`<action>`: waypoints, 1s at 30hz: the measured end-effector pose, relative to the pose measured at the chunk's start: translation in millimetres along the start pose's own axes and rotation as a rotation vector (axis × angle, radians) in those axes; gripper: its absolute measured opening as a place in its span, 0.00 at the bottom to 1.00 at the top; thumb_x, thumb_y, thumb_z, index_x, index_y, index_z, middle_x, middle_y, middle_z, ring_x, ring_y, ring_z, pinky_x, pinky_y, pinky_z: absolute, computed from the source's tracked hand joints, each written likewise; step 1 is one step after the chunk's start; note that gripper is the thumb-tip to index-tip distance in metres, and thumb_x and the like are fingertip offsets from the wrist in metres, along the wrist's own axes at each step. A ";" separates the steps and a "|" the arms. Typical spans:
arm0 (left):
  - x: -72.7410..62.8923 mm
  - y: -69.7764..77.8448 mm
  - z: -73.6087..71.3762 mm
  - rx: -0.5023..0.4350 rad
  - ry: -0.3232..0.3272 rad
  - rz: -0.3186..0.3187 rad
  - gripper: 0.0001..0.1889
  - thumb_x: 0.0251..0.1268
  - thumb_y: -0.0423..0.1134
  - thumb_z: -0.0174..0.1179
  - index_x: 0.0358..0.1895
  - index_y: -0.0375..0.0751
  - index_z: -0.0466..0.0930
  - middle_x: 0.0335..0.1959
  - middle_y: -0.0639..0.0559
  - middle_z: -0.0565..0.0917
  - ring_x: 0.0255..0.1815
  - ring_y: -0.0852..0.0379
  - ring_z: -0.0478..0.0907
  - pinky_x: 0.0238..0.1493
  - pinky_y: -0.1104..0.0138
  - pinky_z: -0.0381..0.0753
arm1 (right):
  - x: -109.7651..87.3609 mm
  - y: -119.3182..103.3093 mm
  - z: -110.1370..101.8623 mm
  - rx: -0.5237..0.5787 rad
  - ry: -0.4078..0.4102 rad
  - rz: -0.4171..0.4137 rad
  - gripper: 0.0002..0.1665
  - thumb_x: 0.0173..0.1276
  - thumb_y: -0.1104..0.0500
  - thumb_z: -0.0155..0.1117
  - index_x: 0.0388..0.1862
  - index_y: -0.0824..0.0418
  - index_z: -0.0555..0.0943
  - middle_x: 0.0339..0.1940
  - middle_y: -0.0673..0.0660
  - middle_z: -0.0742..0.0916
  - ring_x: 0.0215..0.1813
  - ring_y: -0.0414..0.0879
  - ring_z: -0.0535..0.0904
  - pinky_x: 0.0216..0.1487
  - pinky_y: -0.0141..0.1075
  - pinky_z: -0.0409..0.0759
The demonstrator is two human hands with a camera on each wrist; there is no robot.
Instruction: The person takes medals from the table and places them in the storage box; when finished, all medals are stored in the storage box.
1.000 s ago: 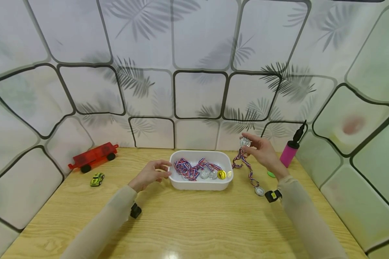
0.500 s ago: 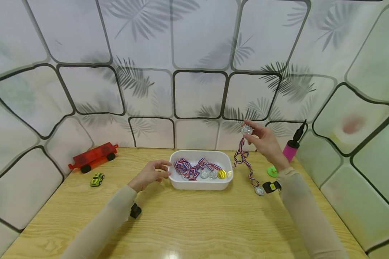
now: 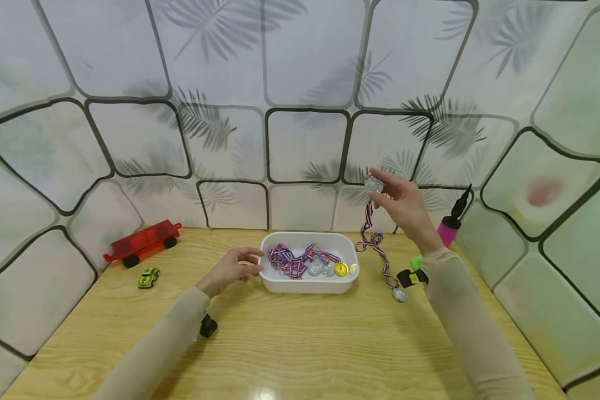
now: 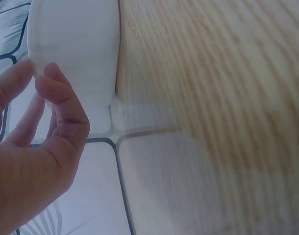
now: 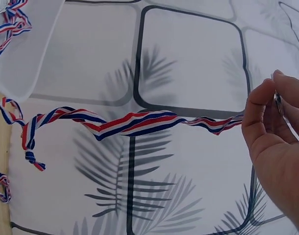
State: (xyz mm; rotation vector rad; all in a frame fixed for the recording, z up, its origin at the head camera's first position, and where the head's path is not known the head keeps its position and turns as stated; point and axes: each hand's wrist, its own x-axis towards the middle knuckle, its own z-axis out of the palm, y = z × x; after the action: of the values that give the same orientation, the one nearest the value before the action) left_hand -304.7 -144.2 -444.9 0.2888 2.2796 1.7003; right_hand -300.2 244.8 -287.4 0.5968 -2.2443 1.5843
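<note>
My right hand pinches a silver medal between thumb and fingers, raised above the table. Its red, white and blue ribbon hangs down twisted, with a knot near the lower part. Another silver medal lies on the table, its ribbon tangled up towards the hanging one. My left hand touches the end of a white plastic tub, fingertips right at the rim. In the tub lie bunched striped ribbons, silver medals and a gold medal.
A red toy trailer with black wheels stands at the back left, a small yellow-green toy car in front of it. Behind my right wrist are a pink and black hand pump and a green item. A patterned backdrop encloses the table.
My right hand has risen and shifted slightly left with the silver medal, drawing its ribbon up straighter. The other silver medal stays on the table. My left hand stays at the tub.
</note>
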 end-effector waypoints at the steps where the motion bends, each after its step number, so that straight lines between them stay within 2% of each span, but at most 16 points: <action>1: -0.3 0.1 0.0 -0.001 0.000 0.001 0.24 0.63 0.33 0.65 0.63 0.33 0.74 0.47 0.41 0.79 0.34 0.56 0.81 0.32 0.66 0.80 | 0.9 -1.8 0.9 0.002 -0.003 0.002 0.30 0.70 0.64 0.63 0.71 0.61 0.70 0.59 0.56 0.82 0.32 0.36 0.77 0.33 0.25 0.75; 6: -0.9 -0.1 -0.4 -0.002 -0.001 0.010 0.24 0.63 0.33 0.65 0.63 0.33 0.74 0.47 0.41 0.79 0.34 0.57 0.81 0.32 0.66 0.80 | 6.4 -9.2 5.5 0.033 -0.006 -0.012 0.30 0.70 0.66 0.62 0.71 0.61 0.71 0.63 0.62 0.80 0.32 0.36 0.77 0.35 0.24 0.77; 10: -0.2 -1.1 -1.0 -0.006 0.000 0.007 0.24 0.63 0.33 0.65 0.63 0.33 0.74 0.47 0.42 0.79 0.34 0.57 0.81 0.31 0.67 0.79 | 10.6 -9.9 12.0 0.028 -0.012 -0.033 0.30 0.69 0.66 0.63 0.70 0.61 0.72 0.63 0.61 0.80 0.31 0.35 0.77 0.34 0.25 0.78; 15: 1.1 -1.8 -1.1 -0.013 -0.001 0.004 0.25 0.63 0.33 0.65 0.63 0.33 0.73 0.47 0.42 0.79 0.34 0.57 0.81 0.31 0.67 0.79 | 12.0 -1.4 25.3 0.030 -0.058 -0.029 0.29 0.69 0.67 0.63 0.68 0.64 0.72 0.60 0.65 0.81 0.30 0.36 0.77 0.36 0.26 0.78; 20: 0.0 -0.7 0.0 -0.016 0.004 -0.008 0.24 0.63 0.33 0.65 0.63 0.34 0.74 0.47 0.42 0.79 0.34 0.57 0.81 0.32 0.67 0.79 | 13.2 12.4 35.2 -0.009 -0.089 0.008 0.29 0.69 0.66 0.63 0.69 0.62 0.72 0.59 0.69 0.81 0.29 0.37 0.78 0.37 0.29 0.78; 23: -0.6 -0.6 0.6 -0.014 0.008 -0.011 0.24 0.63 0.33 0.65 0.62 0.34 0.74 0.47 0.42 0.79 0.34 0.57 0.81 0.32 0.66 0.79 | 16.1 18.6 38.3 -0.027 -0.080 0.033 0.29 0.69 0.65 0.63 0.69 0.62 0.72 0.55 0.69 0.83 0.29 0.38 0.79 0.36 0.28 0.79; 30: 0.3 -1.1 0.8 -0.032 0.012 -0.019 0.24 0.63 0.32 0.65 0.63 0.35 0.74 0.47 0.43 0.79 0.33 0.57 0.81 0.31 0.67 0.79 | 19.4 19.7 43.7 -0.044 -0.071 0.046 0.30 0.68 0.63 0.65 0.69 0.61 0.73 0.42 0.57 0.86 0.30 0.39 0.80 0.37 0.29 0.80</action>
State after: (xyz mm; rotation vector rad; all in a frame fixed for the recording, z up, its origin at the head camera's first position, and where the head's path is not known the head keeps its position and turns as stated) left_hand -304.7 -143.6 -446.2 0.2501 2.2541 1.7326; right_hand -328.1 206.4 -308.0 0.6026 -2.3551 1.5540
